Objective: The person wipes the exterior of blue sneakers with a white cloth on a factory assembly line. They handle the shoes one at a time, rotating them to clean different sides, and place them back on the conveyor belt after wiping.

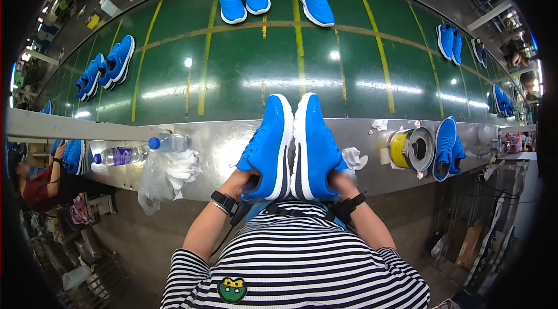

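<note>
our left hand [236, 183] gripping a blue running shoe [266, 147] by the heel, our right hand [345, 186] gripping a second blue running shoe [317, 149], grasp partly hidden from us, white soles [288, 120] facing each other, both over the metal tabletop [224, 149], toes toward the green conveyor belt [168, 73]

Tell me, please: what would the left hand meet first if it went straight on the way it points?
Probably the blue shoe that the left hand holds; its fingertips are hidden there, so depth is unclear.
</note>
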`<state>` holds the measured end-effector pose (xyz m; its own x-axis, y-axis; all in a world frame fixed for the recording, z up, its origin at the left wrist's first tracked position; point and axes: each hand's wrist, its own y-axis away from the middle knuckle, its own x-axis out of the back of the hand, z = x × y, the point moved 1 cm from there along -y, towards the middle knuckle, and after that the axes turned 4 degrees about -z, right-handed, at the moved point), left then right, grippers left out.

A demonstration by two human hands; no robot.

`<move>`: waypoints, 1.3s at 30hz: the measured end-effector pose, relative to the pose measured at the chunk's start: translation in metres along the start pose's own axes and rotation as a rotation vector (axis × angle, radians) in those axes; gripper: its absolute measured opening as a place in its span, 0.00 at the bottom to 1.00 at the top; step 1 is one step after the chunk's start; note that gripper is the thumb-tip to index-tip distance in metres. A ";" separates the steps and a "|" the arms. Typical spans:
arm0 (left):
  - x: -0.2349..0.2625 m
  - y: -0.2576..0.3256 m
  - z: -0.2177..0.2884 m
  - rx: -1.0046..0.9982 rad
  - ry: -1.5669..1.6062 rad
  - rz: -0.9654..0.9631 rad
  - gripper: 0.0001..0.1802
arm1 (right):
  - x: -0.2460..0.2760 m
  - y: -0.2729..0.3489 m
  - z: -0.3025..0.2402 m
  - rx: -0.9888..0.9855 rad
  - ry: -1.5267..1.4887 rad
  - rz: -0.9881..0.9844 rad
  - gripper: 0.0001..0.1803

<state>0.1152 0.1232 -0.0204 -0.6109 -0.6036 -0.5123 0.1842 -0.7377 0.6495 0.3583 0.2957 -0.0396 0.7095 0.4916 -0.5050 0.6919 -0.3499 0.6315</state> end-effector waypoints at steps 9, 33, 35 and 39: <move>0.022 0.014 0.016 0.073 0.163 -0.076 0.17 | -0.009 -0.003 0.016 0.143 0.135 -0.074 0.25; 0.039 0.068 0.065 -0.814 -1.315 0.397 0.43 | -0.067 0.021 -0.022 0.695 1.180 0.257 0.44; 0.035 0.071 0.061 -0.813 -1.363 0.476 0.45 | -0.079 0.023 -0.020 0.691 1.189 0.290 0.43; 0.024 0.072 0.052 -0.778 -1.433 0.590 0.48 | -0.093 0.021 -0.016 0.706 1.229 0.384 0.42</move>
<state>0.0737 0.0709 0.0433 -0.3935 -0.4158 0.8199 0.6508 -0.7560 -0.0710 0.3051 0.2553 0.0303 0.5536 0.5083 0.6597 0.6677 -0.7443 0.0132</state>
